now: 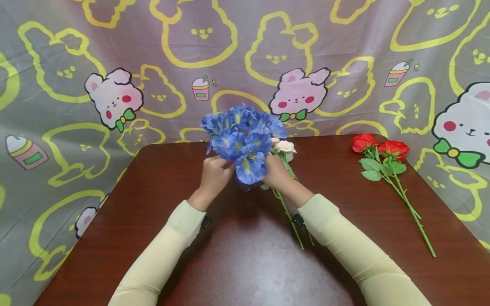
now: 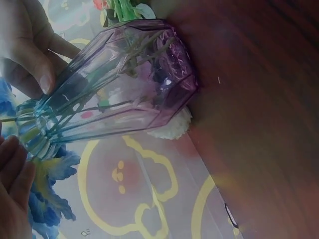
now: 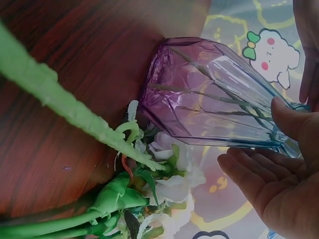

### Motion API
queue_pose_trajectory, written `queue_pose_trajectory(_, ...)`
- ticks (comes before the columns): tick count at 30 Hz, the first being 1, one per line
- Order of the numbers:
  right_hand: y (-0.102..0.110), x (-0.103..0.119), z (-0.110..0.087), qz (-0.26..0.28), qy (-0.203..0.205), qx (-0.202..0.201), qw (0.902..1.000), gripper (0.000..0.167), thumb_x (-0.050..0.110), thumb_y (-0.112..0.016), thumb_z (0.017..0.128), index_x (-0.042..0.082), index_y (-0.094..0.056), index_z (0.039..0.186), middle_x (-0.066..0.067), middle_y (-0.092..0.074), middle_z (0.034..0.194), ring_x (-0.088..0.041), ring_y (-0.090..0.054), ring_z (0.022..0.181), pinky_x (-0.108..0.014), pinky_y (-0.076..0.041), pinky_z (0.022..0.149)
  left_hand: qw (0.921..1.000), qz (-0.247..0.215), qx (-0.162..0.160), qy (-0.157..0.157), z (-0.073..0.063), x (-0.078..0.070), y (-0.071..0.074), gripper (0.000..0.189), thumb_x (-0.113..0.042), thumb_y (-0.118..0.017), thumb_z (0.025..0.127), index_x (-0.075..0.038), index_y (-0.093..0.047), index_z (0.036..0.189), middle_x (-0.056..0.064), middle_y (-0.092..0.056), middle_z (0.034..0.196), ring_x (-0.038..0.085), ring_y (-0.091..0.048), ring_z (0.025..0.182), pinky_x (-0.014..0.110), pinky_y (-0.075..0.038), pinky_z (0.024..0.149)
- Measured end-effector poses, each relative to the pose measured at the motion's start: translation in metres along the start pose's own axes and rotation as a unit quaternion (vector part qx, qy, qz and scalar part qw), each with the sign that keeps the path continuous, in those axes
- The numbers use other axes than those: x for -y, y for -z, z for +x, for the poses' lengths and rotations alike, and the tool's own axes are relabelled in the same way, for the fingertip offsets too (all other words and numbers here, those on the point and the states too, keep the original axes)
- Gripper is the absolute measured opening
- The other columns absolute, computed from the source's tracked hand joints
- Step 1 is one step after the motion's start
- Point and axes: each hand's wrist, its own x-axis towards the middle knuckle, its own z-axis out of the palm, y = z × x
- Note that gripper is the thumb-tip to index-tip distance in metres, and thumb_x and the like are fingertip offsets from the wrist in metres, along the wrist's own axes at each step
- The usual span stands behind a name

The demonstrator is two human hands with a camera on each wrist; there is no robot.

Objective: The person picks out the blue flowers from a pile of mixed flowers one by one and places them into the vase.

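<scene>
Blue artificial flowers (image 1: 245, 140) fill the top of a glass vase (image 3: 209, 94), tinted blue at the neck and purple at the base. Their stems show through its side. My right hand (image 3: 279, 174) holds the vase's neck, the thumb on one side and the fingers stretched along the other. Opposite, my left hand (image 1: 217, 173) is up at the blooms with bent fingers. In the left wrist view, the left fingertips (image 2: 15, 174) lie by the rim and petals; whether they pinch a stem is hidden. The vase base rests on the table.
Pale artificial flowers (image 1: 285, 148) with long green stems lie right of the vase, partly under the right forearm. Two red roses (image 1: 393, 149) lie farther right on the brown table (image 1: 245, 263). A printed curtain (image 1: 245, 51) hangs behind the table and at its sides.
</scene>
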Motion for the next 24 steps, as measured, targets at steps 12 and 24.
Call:
queue_pose_trajectory(12, 0.024, -0.002, 0.004, -0.068, -0.034, -0.009, 0.9971, 0.013, -0.002, -0.059, 0.084, -0.006, -0.064, 0.095, -0.019, -0.067, 0.090, -0.031, -0.064, 0.083, -0.039, -0.052, 0.070, 0.9989, -0.032, 0.013, -0.030, -0.006, 0.010, 0.035, 0.021, -0.004, -0.084, 0.073, -0.002, -0.078, 0.093, 0.010, -0.074, 0.087, 0.021, -0.072, 0.077, 0.038, -0.058, 0.068)
queue_pose_trajectory(24, 0.081, -0.033, 0.000, -0.075, -0.085, -0.014, 0.9935, 0.054, 0.027, -0.073, 0.089, -0.003, -0.057, 0.130, -0.022, -0.060, 0.126, -0.036, -0.057, 0.114, -0.051, -0.047, 0.093, 0.9966, 0.048, 0.036, -0.055, 0.009, 0.040, 0.084, 0.029, -0.006, -0.087, 0.069, 0.001, -0.077, 0.095, 0.014, -0.073, 0.089, 0.028, -0.072, 0.079, 0.043, -0.057, 0.066)
